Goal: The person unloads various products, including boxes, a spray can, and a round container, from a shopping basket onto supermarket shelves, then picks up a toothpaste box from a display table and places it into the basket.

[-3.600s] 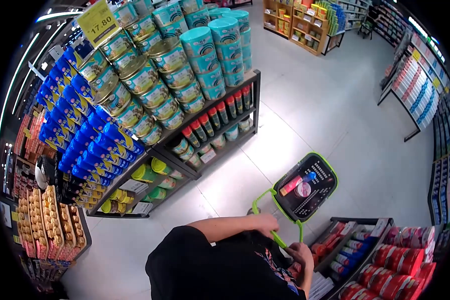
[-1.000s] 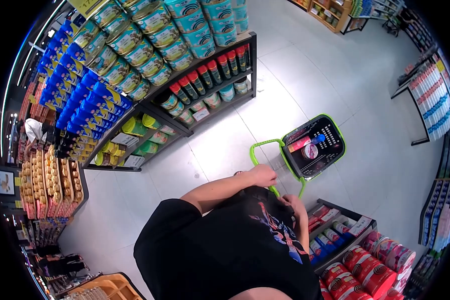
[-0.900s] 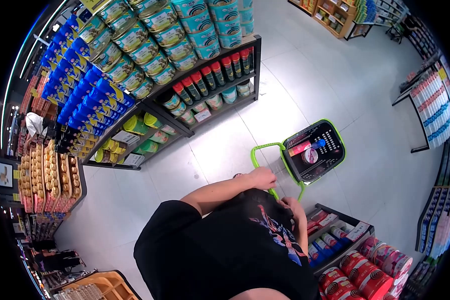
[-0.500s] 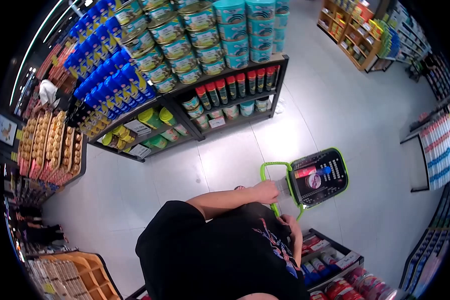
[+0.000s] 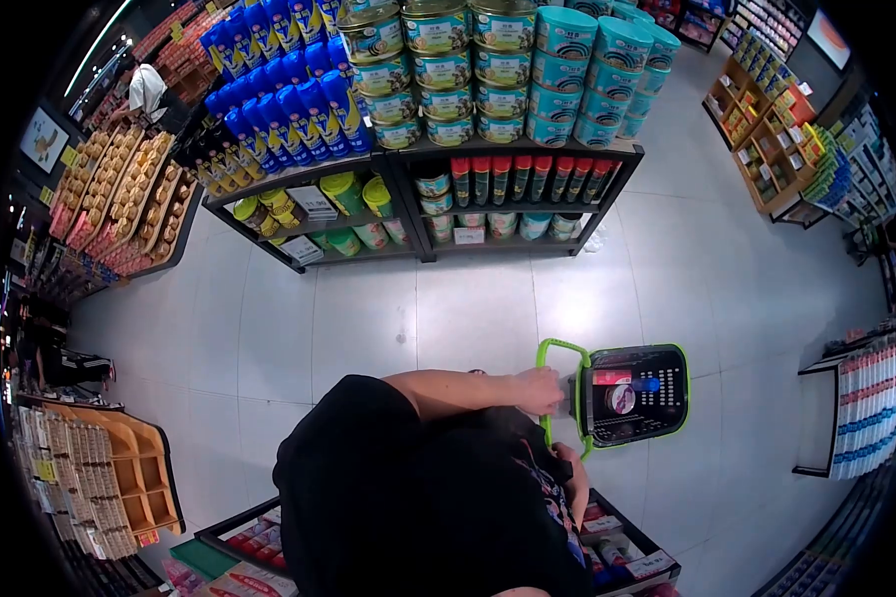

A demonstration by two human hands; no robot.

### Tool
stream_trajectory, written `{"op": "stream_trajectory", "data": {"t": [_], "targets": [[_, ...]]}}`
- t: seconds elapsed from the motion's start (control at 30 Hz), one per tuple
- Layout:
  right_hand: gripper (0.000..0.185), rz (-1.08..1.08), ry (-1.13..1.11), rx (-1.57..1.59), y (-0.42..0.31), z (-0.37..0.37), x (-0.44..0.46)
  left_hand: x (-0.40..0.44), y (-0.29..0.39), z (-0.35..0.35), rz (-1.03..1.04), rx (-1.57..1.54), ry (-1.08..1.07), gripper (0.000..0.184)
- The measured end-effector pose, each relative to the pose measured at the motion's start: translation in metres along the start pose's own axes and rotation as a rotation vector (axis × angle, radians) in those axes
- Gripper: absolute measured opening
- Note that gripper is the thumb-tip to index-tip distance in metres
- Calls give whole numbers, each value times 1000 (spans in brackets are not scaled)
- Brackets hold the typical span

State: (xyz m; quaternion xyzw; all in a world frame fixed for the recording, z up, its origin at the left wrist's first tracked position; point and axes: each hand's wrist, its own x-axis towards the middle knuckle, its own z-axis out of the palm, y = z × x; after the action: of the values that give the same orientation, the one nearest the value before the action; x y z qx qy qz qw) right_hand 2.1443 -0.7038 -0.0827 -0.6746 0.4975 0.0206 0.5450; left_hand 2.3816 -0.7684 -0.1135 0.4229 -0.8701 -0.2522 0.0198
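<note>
My left hand [image 5: 539, 390] is closed around the green handle [image 5: 560, 345] of a black shopping basket [image 5: 675, 423]. The basket is on my right and has a green rim. In it lie a pink-and-red package [image 5: 611, 377], a round tub [image 5: 621, 399] with a pale printed lid, and a small item with a blue end [image 5: 649, 384]. My right hand [image 5: 567, 458] is close to my shirt, beside the lower end of the green frame. Its fingers are small and partly hidden, so their grip is unclear.
Ahead stands a dark shelf unit [image 5: 428, 244] with stacked cans [image 5: 501, 68], turquoise tubs [image 5: 558, 80] and blue packs [image 5: 304, 124]. Another shelf [image 5: 647, 562] is close by me. Egg-like goods fill a stand [image 5: 119, 189] at left, near a person [image 5: 149, 90] in white.
The view has turned, so the shelves ahead appear further right. My left hand stays on the basket handle, and the basket's contents look the same.
</note>
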Motion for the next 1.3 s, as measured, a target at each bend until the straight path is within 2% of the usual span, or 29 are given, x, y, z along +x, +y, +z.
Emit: {"op": "stream_trajectory", "data": {"t": [0.23,0.3,0.33,0.4,0.43,0.47,0.5,0.6,0.67,0.73,0.8,1.03,1.17,1.3], "targets": [[26,17,-51,-8,-2,0,7,-13,-6,6,-2,-28,114,30],[27,-12,-15,-57,1,2,9,-17,-9,4,-1,-39,107,29],[29,-143,154,-26,-38,-1,-11,-19,-11,4,-1,-53,136,28],[30,-85,-61,-181,1,1,16,-23,-10,-6,6,-77,96,27],[30,-127,-45,-220,0,5,18,-25,-10,-14,26,-45,46,27],[34,-90,-59,-171,3,7,18,-25,-15,-3,47,-58,92,25],[38,-110,-31,-111,-34,-1,9,-29,-15,-16,47,-99,54,23],[44,-43,2,-178,-15,14,16,-36,-18,-18,146,-141,49,22],[45,19,51,-137,-12,23,14,-39,-26,-20,120,-159,85,22],[46,62,81,-102,-26,28,12,-42,-26,-24,153,-160,65,21],[48,193,62,-97,-42,27,3,-43,-27,-27,183,-166,46,21],[47,364,79,-106,-56,35,-22,-43,-25,-30,269,-250,-35,18],[46,354,205,-73,-57,35,-44,-35,-19,-38,334,-323,-34,18],[44,398,229,-3,-59,35,-50,-24,-18,-38,324,-334,-15,18]]}}
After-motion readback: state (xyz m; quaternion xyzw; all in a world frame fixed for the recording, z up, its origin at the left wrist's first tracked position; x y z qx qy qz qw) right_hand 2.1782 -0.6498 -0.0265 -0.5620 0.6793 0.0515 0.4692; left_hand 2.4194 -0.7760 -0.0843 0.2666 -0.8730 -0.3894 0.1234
